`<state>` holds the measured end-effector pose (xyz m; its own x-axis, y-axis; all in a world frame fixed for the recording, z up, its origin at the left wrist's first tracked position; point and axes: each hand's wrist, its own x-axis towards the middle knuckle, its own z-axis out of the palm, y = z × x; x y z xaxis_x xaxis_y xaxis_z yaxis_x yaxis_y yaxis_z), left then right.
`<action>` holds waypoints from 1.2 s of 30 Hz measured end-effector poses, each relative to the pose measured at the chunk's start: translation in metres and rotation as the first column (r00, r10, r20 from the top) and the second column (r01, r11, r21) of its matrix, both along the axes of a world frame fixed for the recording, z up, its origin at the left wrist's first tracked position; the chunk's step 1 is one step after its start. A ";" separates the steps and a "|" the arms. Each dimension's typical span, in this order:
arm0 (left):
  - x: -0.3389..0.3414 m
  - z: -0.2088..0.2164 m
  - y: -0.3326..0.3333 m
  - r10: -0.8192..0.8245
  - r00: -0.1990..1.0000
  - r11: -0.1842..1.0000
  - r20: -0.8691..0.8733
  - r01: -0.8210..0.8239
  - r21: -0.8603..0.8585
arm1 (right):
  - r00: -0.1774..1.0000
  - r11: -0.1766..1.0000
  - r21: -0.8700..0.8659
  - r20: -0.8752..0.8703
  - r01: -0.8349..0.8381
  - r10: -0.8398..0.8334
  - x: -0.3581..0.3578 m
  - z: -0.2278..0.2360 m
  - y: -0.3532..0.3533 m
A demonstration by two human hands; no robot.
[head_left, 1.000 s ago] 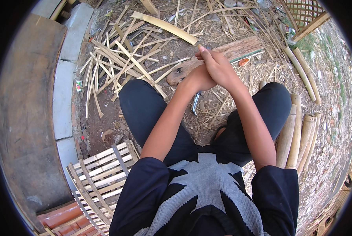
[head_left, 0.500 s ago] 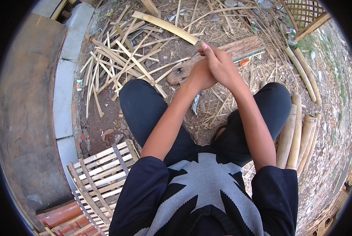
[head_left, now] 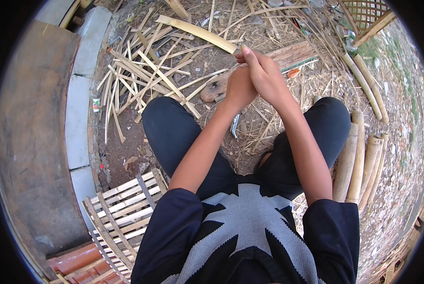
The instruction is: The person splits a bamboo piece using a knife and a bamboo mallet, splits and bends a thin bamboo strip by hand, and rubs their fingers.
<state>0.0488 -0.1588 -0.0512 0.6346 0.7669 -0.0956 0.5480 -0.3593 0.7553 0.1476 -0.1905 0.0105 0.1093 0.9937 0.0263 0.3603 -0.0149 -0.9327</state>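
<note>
My left hand (head_left: pixel 241 87) and right hand (head_left: pixel 265 75) are pressed together in front of my knees, the right partly over the left. Both have curled fingers, and the right thumb lies extended along the top. Whatever sits inside the grip is hidden by the hands. A long, pale yellow, slightly curved strip of split bamboo (head_left: pixel 198 32) runs from close by the fingertips toward the far left. A small dark bit shows between its near end and the thumb; whether the fingers hold the strip is unclear. Below the hands lies a worn wooden board (head_left: pixel 287 56).
Thin bamboo slats (head_left: pixel 136 78) lie heaped at the left. Bamboo poles (head_left: pixel 347 163) rest beside my right knee, with two more poles (head_left: pixel 362 85) farther off. A slatted bamboo frame (head_left: pixel 122 208) is at lower left, next to grey blocks (head_left: pixel 78 123). A woven lattice (head_left: pixel 366 14) stands far right.
My right thumb and fingertips have shifted slightly up and left, and the left hand has tilted a little. The bamboo strip has moved slightly left. Otherwise the scene is nearly the same.
</note>
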 end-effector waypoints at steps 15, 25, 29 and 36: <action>-0.003 0.001 -0.003 0.030 0.998 0.997 0.047 -0.026 -0.078 | 1.000 0.994 0.112 0.002 0.016 -0.017 -0.004 0.004 0.000; -0.002 -0.003 -0.002 0.065 0.995 0.992 0.079 -0.055 -0.117 | 0.997 0.985 0.172 -0.082 0.022 -0.009 -0.006 0.005 -0.002; -0.001 -0.004 -0.002 0.085 0.992 0.988 0.092 -0.072 -0.135 | 0.997 0.984 0.173 -0.073 0.039 -0.027 -0.006 0.007 -0.002; 0.001 -0.007 0.001 0.147 0.978 0.971 0.148 -0.115 -0.209 | 0.997 0.984 0.170 -0.072 0.051 -0.040 -0.005 0.005 -0.001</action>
<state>0.0494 -0.1578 -0.0580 0.5494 0.8204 -0.1587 0.4456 -0.1270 0.8861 0.1423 -0.1920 0.0158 0.1617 0.9690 0.1869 0.2989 0.1324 -0.9451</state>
